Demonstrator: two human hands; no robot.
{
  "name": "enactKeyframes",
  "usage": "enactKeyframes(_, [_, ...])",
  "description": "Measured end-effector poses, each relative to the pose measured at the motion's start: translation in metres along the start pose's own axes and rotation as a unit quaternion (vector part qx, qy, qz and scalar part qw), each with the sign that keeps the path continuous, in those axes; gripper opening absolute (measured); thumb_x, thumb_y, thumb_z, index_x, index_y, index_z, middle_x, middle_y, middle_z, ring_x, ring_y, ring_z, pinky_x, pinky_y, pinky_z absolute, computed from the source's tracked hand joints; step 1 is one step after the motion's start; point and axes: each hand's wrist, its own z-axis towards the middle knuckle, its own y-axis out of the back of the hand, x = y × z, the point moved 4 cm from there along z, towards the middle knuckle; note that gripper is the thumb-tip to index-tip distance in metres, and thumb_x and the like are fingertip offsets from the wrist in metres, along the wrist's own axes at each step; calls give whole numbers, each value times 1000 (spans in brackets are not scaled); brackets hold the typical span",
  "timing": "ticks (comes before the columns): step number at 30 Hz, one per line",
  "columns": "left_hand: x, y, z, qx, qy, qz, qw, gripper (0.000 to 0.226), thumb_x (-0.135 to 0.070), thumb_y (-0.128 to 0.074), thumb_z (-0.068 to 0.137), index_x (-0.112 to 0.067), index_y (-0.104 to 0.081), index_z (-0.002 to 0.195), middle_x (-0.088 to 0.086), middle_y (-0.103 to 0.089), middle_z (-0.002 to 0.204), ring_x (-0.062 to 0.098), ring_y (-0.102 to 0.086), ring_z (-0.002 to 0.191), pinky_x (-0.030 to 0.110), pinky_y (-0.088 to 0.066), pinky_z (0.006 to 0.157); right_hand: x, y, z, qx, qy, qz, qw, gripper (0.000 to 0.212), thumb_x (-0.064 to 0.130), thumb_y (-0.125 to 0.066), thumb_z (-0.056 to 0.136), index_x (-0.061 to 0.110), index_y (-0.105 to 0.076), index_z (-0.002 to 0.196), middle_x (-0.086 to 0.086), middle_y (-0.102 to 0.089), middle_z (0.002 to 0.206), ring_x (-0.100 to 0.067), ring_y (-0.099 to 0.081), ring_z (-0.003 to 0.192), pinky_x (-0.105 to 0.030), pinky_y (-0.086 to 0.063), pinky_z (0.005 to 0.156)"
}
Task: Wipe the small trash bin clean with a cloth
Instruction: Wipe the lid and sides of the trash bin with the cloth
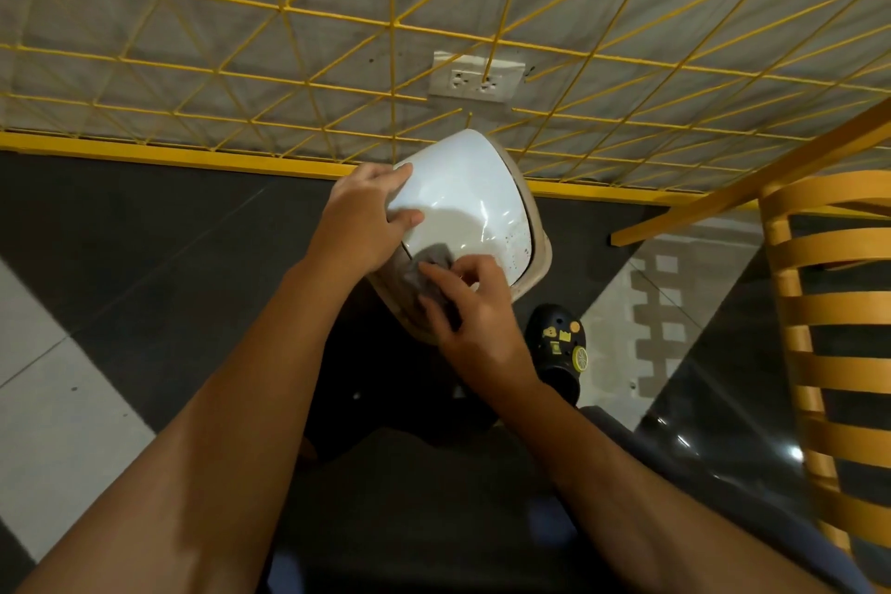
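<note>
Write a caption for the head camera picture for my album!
Left hand steadies the white trash bin while the right hand presses a grey cloth against its rim.

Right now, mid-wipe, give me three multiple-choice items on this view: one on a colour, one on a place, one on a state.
1. What colour is the wire grid on the wall?
A. red
B. yellow
C. blue

2. Where is the grey cloth?
A. hung on the wire grid
B. at the far end of the white lid
C. against the near edge of the trash bin, under the right hand

3. What is the left hand doing?
A. gripping the bin's lid
B. hanging free
C. holding the cloth

Answers:
1 B: the bars are bright yellow.
2 C: the right hand's fingers hold the cloth against that edge.
3 A: its fingers and thumb curl over the lid's side.
</note>
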Motion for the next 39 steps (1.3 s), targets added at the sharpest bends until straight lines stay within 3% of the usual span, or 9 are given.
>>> enactKeyframes(5, [0,0,0,0,2,-3,1000,56,-27,-62,86,-17,-41,137,3,-41,140,24,-34,130,31,-27,106,-11,11,16,-69,-33,-10,997,31,7,-66,81,1,-64,112,-22,-54,99,-27,-53,89,-26,-44,79])
enactKeyframes(11, [0,1,1,-2,3,-6,1000,56,-27,-62,85,-18,-42,137,3,-42,139,23,-34,129,30,-26,106,3,-7,-3,3,26,-22,999,29,6,-68,79,1,-67,107,-20,-55,90,-32,-55,83,-35,-50,71])
enactKeyframes(18, [-1,-1,1,-4,7,-9,1000,56,-25,-62,85,-17,-42,137,3,-41,140,23,-33,130,29,-26,105,6,-2,8,1,14,-26,1000,30,8,-66,81,3,-65,110,-20,-53,92,-32,-52,84,-34,-48,71])
enactKeyframes(21, [-1,-1,1,-5,6,-11,1000,56,-24,-62,85,-16,-42,137,2,-42,139,23,-33,129,29,-26,105,13,-6,13,20,31,-53,998,31,7,-65,81,2,-64,112,-20,-53,89,-33,-51,81,-39,-48,64])
enactKeyframes(28, [-1,0,0,-6,9,-25,1000,56,-23,-64,84,-15,-43,136,3,-42,139,23,-33,129,27,-25,105,5,-9,-22,78,65,-89,991,31,16,-49,87,2,-68,106,-17,-57,80,-29,-52,70,-38,-48,53])
enactKeyframes(34, [-1,0,1,-5,6,-24,1000,56,-23,-64,84,-15,-44,136,3,-43,138,23,-34,128,29,-26,106,14,-8,1,69,50,-61,995,45,27,-37,90,-4,-62,110,-19,-54,89,-29,-51,82,-37,-48,64])
enactKeyframes(39, [-1,0,1,-2,4,-24,1000,57,-23,-65,84,-15,-44,136,3,-43,137,22,-34,128,28,-26,105,8,-9,-14,61,79,-98,990,30,15,-51,86,2,-67,108,-17,-58,83,-28,-54,73,-35,-49,58])
